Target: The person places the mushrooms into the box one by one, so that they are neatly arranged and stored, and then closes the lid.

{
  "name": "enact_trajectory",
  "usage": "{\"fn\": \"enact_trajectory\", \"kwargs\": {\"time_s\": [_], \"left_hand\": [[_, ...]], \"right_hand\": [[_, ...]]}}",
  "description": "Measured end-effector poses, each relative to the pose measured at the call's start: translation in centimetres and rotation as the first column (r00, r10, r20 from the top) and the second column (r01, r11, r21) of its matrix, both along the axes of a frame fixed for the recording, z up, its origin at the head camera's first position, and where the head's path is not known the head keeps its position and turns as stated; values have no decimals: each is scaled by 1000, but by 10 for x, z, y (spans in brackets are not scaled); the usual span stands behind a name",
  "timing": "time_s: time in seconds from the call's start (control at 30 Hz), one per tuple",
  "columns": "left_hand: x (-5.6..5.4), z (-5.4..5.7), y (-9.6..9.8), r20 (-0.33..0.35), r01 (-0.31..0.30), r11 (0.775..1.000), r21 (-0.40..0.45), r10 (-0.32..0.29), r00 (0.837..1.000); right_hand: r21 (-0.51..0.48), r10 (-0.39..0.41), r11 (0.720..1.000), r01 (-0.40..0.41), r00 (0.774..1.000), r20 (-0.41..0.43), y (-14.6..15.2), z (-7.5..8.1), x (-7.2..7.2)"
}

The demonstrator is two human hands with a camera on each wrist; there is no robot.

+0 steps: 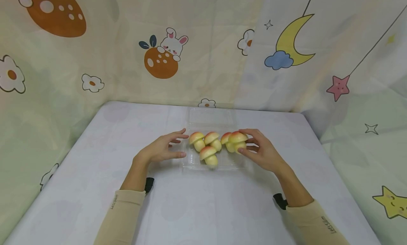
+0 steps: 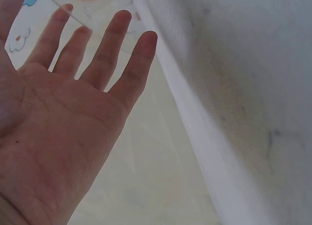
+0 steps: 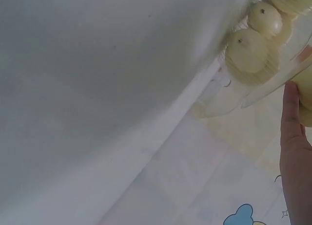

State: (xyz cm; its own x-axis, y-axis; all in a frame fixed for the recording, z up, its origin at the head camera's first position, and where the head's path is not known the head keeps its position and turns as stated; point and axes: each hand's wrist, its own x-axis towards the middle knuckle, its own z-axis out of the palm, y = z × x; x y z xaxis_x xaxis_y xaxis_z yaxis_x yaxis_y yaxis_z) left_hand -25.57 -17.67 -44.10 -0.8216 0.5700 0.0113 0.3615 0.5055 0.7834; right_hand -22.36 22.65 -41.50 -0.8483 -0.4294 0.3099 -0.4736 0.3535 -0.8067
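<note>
A clear plastic box sits on the table. Three toy mushrooms with red-yellow caps stand in its left part: a left one, a middle one and a front one. My right hand pinches another mushroom between thumb and fingers over the box's right side. It partly hides a further mushroom behind it. The right wrist view shows only part of that hand, beside the held mushroom. My left hand, fingers spread and holding nothing, has its fingertips at the box's left edge.
The box's transparent lid lies folded back toward the table's far edge. A white cloth covers the table. Printed curtains hang behind the table and along its sides.
</note>
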Motion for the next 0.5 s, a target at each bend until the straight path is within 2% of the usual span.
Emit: {"fn": "enact_trajectory", "kwargs": {"time_s": [0.23,0.37,0.5], "left_hand": [[0,1,1,2,6,1000,-8,-6,1000],[0,2,2,4,6,1000,-9,-6,1000],[0,2,2,5,3,1000,-14,-3,1000]], "right_hand": [[66,8,998,-3,997,-78,-3,-5,-3],[130,-10,991,27,992,-127,-4,-7,-3],[155,-19,987,39,991,-129,-6,-8,-2]]}}
